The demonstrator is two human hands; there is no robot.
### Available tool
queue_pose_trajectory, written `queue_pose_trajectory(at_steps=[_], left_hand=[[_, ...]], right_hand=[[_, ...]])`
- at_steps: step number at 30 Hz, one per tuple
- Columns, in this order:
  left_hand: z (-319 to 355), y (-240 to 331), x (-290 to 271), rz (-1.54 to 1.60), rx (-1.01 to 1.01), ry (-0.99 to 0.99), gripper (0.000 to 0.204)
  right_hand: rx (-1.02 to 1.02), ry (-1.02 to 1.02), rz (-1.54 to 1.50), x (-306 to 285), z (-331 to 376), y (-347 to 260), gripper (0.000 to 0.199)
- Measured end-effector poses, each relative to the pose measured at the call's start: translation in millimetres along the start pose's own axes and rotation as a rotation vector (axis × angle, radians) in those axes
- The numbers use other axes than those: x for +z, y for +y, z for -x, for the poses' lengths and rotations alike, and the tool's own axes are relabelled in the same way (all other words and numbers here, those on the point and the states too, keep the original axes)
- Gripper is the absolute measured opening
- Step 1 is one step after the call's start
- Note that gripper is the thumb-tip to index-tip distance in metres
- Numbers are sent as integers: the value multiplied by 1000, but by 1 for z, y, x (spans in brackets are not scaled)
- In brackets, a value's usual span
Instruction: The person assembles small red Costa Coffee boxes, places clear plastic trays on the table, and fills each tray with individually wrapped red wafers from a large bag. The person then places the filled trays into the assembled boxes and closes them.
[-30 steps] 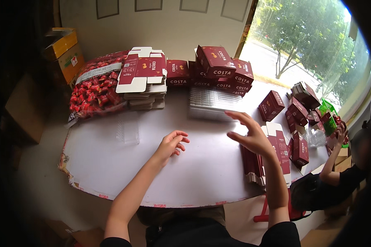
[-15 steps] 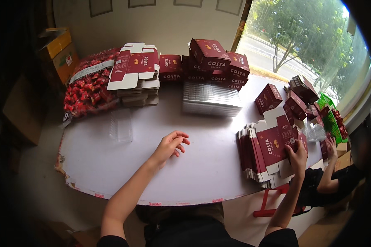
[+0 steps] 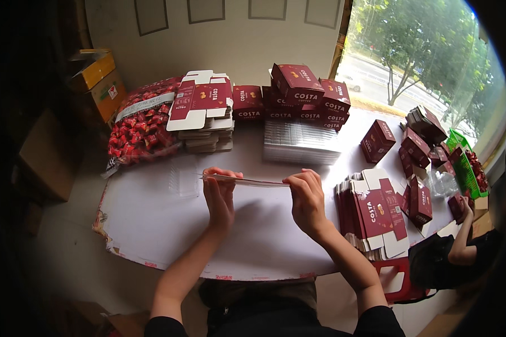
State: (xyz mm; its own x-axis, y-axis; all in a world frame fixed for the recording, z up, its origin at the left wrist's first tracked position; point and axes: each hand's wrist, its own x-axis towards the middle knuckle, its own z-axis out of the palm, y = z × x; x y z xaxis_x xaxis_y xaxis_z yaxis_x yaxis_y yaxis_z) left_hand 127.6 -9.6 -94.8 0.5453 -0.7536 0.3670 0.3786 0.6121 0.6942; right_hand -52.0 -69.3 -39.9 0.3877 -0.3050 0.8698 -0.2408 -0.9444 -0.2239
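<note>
Both hands, left hand (image 3: pixel 219 194) and right hand (image 3: pixel 305 196), pinching the flat box blank (image 3: pixel 247 181) at its ends. Best held level, grip gentle, no bending.

Looking like a small packing room, hand-assembly kind of setup. White round table (image 3: pixel 152 224) piling up with flat red carton blanks (image 3: pixel 199 104), folded red boxes (image 3: pixel 298 90), a big bag of red wrapped candies (image 3: pixel 143 126). Cardboard shipping boxes (image 3: pixel 95 76) sitting by the wall, another person working at the right edge.
</note>
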Motion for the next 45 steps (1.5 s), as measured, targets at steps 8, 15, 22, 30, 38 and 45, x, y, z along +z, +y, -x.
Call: queue_pose_trajectory(at_steps=[8, 15, 22, 30, 38, 45], left_hand=[[1, 8, 17, -129, 222, -111, 43], [27, 20, 14, -827, 498, -431, 74], [4, 35, 36, -659, 24, -303, 61], [15, 22, 25, -696, -260, -365, 24], [19, 11, 30, -802, -448, -458, 34], [21, 5, 27, -583, -391, -314, 72]], right_hand=[[-48, -2, -16, 10, 17, -3, 82], [258, -286, -569, 12, 37, -5, 86], [731, -426, -853, 9, 35, -18, 71], [1004, -355, -1180, -6, 20, 6, 50], [1093, -11, -1099, 8, 29, 19, 35], [1035, -159, -1204, 7, 30, 27, 8]])
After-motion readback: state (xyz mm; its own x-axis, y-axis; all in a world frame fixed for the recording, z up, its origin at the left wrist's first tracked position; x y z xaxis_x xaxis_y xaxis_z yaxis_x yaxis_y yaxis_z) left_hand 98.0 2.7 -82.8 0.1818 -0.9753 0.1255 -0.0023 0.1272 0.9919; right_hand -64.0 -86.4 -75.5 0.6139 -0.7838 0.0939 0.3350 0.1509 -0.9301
